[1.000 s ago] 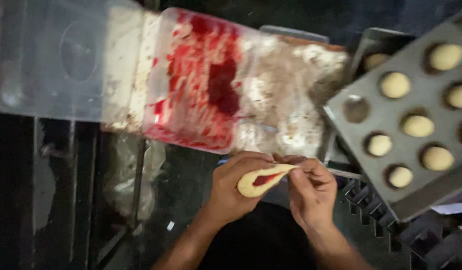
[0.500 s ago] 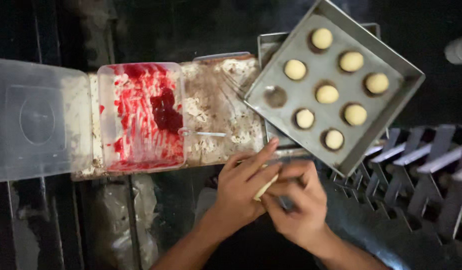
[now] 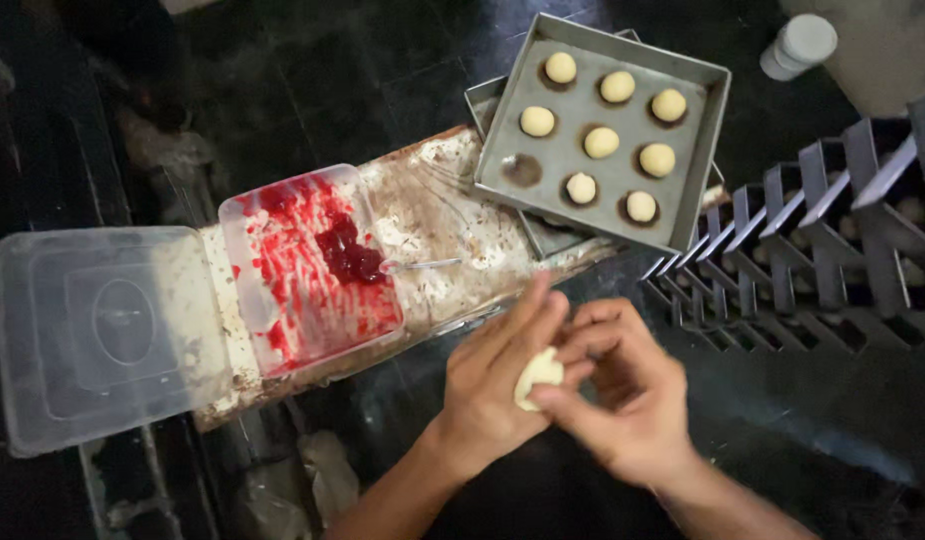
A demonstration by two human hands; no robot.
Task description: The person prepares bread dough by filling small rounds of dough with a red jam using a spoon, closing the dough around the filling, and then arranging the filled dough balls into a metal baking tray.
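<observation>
Both hands meet low in the frame, approx at 6 o'clock from centre. The left hand [image 3: 487, 385] cups a small pale dough piece [image 3: 537, 377] in its palm, fingers stretched up toward 1 o'clock. The right hand [image 3: 622, 400] comes in from the 4 o'clock side, thumb and fingertips pinched onto the dough's right edge. So both hands are closed on the same dough piece, w/ the lump pressed between them; most of it is hidden, only a pale patch shows.

At approx 10 o'clock from the hands lies a clear plastic tub [image 3: 307, 265] smeared w/ red jam [image 3: 347, 255], the thickest dark blob near its upper right. A thin utensil [image 3: 422, 265] rests w/ one end in the jam, the other pointing to 3 o'clock; what kind it is can't be told. The tub sits on a floury, stained board [image 3: 447, 215] that runs diagonally from 8 o'clock up to 2 o'clock. The tub's clear lid [image 3: 107, 330] lies just beside it at 9 o'clock, overlapping the board's end.

At 1 o'clock from the hands a grey metal baking tray [image 3: 687, 165] rests tilted on the board's far end, on top of a second tray. It carries eight round dough balls [image 3: 602, 142] in rows, plus one bare greased spot at its lower left. At 3 o'clock stands a dark metal rack [image 3: 812, 230]. A white capped bottle [image 3: 799, 45] is far off at 1 o'clock. The ground is dark.
</observation>
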